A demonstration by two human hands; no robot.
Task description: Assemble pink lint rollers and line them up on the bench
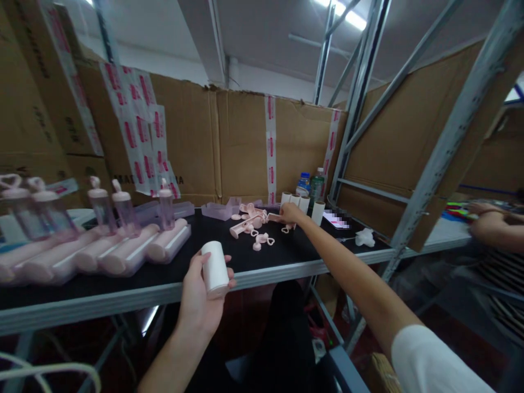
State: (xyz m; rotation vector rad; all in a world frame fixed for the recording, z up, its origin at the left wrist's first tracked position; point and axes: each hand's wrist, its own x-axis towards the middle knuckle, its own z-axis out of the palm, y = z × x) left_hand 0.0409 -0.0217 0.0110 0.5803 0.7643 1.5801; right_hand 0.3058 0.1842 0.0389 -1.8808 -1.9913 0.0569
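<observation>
Left grip (201, 303) around white roll (215, 267), right grip (290, 213) unclear.

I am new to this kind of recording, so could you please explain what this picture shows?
There is no machine here, only a person's two bare hands, seen from a camera worn on the head, looking forward and down. The left hand holds a white roll. The right hand reaches among small pink parts; whether it grips one is hard to tell. On the black table, pink cases lie in a row at left. Towards the right are more white rolls, bottles and a phone. At the far right, another person is partly visible.
</observation>
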